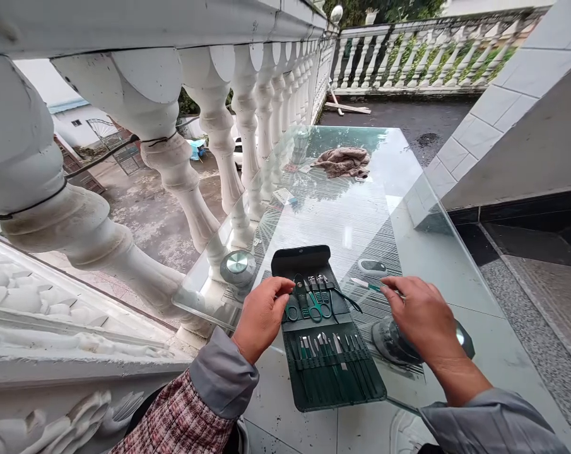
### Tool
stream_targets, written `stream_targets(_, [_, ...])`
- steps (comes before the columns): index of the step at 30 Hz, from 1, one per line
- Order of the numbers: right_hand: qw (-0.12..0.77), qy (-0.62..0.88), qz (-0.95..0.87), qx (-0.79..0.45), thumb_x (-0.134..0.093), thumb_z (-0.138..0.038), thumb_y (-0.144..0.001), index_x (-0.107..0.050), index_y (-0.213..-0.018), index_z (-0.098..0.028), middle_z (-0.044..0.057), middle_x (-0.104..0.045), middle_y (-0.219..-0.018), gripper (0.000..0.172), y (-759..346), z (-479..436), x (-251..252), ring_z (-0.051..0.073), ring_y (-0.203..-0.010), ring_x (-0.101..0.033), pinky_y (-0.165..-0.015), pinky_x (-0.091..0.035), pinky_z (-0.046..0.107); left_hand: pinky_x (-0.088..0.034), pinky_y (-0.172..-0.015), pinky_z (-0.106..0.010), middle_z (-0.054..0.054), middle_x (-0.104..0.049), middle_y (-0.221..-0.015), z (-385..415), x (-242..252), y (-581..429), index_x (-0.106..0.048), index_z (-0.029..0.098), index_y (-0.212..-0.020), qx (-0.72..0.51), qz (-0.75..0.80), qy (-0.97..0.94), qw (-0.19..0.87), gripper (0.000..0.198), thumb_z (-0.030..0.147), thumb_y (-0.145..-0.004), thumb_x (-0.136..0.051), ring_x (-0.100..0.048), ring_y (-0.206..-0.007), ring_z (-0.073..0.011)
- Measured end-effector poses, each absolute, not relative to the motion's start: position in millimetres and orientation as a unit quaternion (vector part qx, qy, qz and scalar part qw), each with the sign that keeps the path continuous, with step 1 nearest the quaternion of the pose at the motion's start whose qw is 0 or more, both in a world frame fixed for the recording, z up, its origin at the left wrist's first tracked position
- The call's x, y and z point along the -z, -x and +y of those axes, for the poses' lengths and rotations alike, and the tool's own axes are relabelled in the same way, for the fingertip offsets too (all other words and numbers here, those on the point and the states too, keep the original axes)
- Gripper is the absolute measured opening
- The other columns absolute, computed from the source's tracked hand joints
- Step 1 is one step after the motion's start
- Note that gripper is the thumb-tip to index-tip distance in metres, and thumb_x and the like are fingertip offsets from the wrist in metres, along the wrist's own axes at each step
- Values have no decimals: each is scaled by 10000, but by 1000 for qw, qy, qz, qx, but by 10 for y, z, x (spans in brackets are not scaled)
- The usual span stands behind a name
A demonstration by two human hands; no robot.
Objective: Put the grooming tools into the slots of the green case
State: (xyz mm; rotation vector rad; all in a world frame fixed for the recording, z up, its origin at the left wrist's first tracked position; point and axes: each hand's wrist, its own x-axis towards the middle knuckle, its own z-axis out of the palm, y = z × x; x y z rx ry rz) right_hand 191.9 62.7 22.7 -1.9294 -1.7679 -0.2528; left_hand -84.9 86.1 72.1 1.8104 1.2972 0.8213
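An open dark green manicure kit case (330, 378) lies on the glass table (356, 208), filled with several small green-handled tools, among them scissors (317, 306) and clippers. My left hand (261, 315) rests on the case's left edge, fingers curled and touching it by the scissors. My right hand (420, 315) hovers to the right of the case and pinches a thin green-and-silver tool (365, 284) by its end, the tip pointing left.
A crumpled brownish cloth (344, 161) lies at the table's far end. A white stone balustrade (209, 126) runs close along the left. A tiled wall (512, 120) rises on the right. Round metal table fittings (238, 265) show through the glass.
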Motion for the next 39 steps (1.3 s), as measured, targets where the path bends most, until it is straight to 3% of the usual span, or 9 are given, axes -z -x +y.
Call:
stream_targets(5, [185, 656, -721, 120, -420, -246, -890, -647, -1008, -143, 102, -646, -1016, 276, -1787, 618, -163, 248, -945, -513, -798, -436, 374, -459, -786, -277, -15, -636, -946, 865, -717, 859, -599, 205, -944, -319, 508, -709, 371, 214, 106, -802, -473, -594, -896, -159])
stream_targets(11, [141, 647, -734, 150, -431, -233, -889, -618, -1083, -119, 128, -619, -1064, 292, -1746, 486, -71, 273, -970, -507, -759, -450, 388, -462, -765, -263, -9, -640, -947, 861, -718, 857, -604, 209, -944, -316, 513, -708, 370, 208, 113, -800, -490, -592, -885, -154])
stream_targets(16, [191, 603, -762, 142, -424, -252, -896, -604, -1083, -108, 138, -614, -1037, 297, -1814, 310, -14, 262, -988, -512, -832, -442, 398, -463, -758, -255, -7, -642, -941, 860, -728, 848, -606, 207, -938, -318, 513, -705, 371, 218, 99, -791, -486, -596, -878, -149])
stream_targets(24, [316, 596, -734, 73, -398, -248, -914, -471, -1254, -155, 88, -622, -998, 360, -1857, -46, -74, 204, -957, -549, -869, -438, 363, -463, -767, -269, -14, -631, -960, 871, -740, 776, -606, 205, -943, -306, 512, -712, 370, 205, 124, -802, -482, -587, -885, -154])
stream_targets(31, [194, 581, -781, 122, -431, -386, -895, -463, -1287, -165, 115, -543, -1244, 451, -1851, -225, -6, 278, -1168, -446, -945, -378, 438, -474, -766, -281, -23, -628, -946, 892, -699, 708, -605, 196, -942, -300, 507, -719, 370, 203, 138, -795, -479, -589, -878, -162])
stream_targets(39, [193, 537, -809, 141, -479, -431, -866, -406, -1351, -163, 122, -549, -1261, 559, -1913, -530, 56, 261, -1156, -481, -959, -386, 430, -482, -770, -277, -26, -634, -957, 903, -719, 704, -607, 201, -941, -302, 507, -722, 363, 203, 144, -794, -479, -592, -892, -162])
